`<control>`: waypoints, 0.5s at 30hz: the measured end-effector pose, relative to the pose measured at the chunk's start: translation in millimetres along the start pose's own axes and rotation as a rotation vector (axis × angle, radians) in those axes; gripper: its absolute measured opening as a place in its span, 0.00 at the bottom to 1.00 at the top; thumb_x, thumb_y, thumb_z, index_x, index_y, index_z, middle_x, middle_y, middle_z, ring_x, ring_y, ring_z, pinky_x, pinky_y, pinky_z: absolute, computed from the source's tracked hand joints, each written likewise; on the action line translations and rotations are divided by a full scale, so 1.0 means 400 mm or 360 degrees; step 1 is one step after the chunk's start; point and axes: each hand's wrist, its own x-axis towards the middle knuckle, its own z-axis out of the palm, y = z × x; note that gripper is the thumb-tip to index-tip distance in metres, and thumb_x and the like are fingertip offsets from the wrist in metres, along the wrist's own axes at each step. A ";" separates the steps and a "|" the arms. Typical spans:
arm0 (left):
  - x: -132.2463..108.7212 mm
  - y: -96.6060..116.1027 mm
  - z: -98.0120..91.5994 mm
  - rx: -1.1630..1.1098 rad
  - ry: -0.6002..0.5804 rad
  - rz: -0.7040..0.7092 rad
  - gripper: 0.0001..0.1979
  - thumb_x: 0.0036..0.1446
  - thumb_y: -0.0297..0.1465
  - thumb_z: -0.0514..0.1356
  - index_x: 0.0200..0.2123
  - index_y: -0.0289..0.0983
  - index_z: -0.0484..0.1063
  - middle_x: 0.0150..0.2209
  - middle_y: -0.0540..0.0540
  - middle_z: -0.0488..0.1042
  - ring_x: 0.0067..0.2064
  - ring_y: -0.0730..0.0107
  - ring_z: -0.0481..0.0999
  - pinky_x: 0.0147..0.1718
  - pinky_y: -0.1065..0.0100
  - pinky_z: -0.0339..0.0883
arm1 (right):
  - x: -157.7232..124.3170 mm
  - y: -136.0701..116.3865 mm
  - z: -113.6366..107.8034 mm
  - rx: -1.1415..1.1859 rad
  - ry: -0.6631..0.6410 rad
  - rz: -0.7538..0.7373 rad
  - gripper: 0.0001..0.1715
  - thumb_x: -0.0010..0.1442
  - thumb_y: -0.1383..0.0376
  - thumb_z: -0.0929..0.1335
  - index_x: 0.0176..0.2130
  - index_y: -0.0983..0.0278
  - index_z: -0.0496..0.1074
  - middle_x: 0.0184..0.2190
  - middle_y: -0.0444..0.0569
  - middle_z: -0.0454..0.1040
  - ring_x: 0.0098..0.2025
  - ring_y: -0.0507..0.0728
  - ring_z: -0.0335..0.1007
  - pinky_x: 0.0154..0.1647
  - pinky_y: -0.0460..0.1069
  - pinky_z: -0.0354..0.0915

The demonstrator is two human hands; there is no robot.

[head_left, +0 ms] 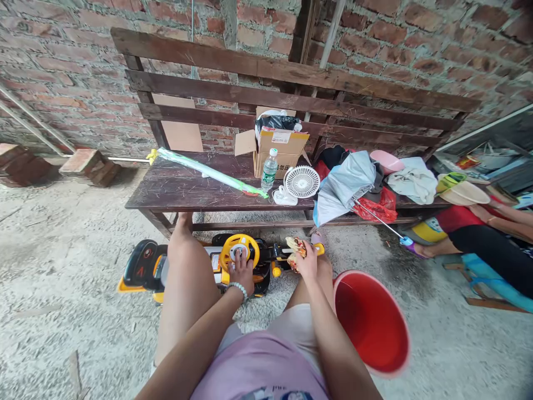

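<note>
My left hand (241,275), with a beaded bracelet on the wrist, rests its outstretched fingers on the hub of a yellow steering wheel (255,251). The wheel belongs to a black, white and yellow ride-on toy (145,261) standing between my legs and the bench. In my closed right hand (307,264) is a crumpled cream cloth with a red and orange pattern (295,244). It touches the toy's dark bar, near the yellow end (319,249). Part of the toy is hidden behind my leg.
A red bucket (375,316) stands right of my leg. On the wooden bench (187,191) are a closed umbrella (212,169), a bottle (270,169), a white fan (302,182), a cardboard box (275,150), a silver umbrella (345,180) and clothes. Another person's legs (483,239) are at right.
</note>
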 end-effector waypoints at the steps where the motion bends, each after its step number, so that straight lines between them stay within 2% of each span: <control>1: 0.002 0.002 0.000 -0.0002 -0.0016 -0.0012 0.39 0.61 0.29 0.64 0.74 0.37 0.63 0.82 0.37 0.26 0.82 0.39 0.27 0.75 0.32 0.41 | 0.001 0.000 -0.011 0.0083 0.0058 -0.0008 0.36 0.65 0.62 0.64 0.70 0.63 0.67 0.68 0.61 0.68 0.68 0.65 0.67 0.69 0.59 0.64; 5: 0.011 0.015 0.003 0.0021 -0.0038 -0.0074 0.40 0.61 0.28 0.64 0.75 0.39 0.61 0.82 0.38 0.25 0.82 0.40 0.26 0.75 0.31 0.40 | -0.007 -0.044 -0.029 0.0624 0.0263 -0.0214 0.38 0.60 0.57 0.68 0.67 0.61 0.72 0.64 0.58 0.75 0.65 0.66 0.71 0.71 0.65 0.63; 7: 0.013 0.018 0.006 0.0038 -0.0029 -0.0079 0.39 0.60 0.27 0.63 0.75 0.39 0.62 0.82 0.38 0.25 0.82 0.40 0.27 0.75 0.31 0.41 | -0.032 -0.087 -0.011 0.0931 0.0218 -0.0263 0.39 0.58 0.54 0.70 0.66 0.61 0.73 0.63 0.56 0.77 0.65 0.65 0.72 0.72 0.64 0.62; 10: 0.009 0.014 0.009 0.0035 0.0007 -0.0053 0.39 0.59 0.26 0.63 0.74 0.37 0.64 0.82 0.38 0.25 0.82 0.40 0.27 0.75 0.32 0.41 | -0.094 -0.155 0.046 0.1338 0.0017 -0.0139 0.37 0.61 0.50 0.70 0.65 0.61 0.73 0.58 0.55 0.81 0.61 0.64 0.75 0.67 0.61 0.69; 12: 0.000 0.007 0.007 0.0010 0.0025 -0.0025 0.38 0.60 0.27 0.62 0.74 0.38 0.66 0.82 0.40 0.26 0.82 0.40 0.27 0.76 0.32 0.38 | -0.134 -0.190 0.085 0.1454 -0.0115 -0.0106 0.35 0.63 0.51 0.69 0.65 0.61 0.73 0.55 0.54 0.82 0.59 0.64 0.77 0.64 0.61 0.72; 15: -0.017 -0.006 0.001 -0.0073 0.0056 0.0026 0.39 0.62 0.30 0.60 0.77 0.40 0.62 0.82 0.44 0.28 0.82 0.43 0.28 0.77 0.35 0.36 | -0.155 -0.223 0.125 0.1285 -0.0062 -0.0380 0.32 0.62 0.58 0.68 0.64 0.61 0.74 0.59 0.56 0.79 0.61 0.63 0.75 0.68 0.62 0.68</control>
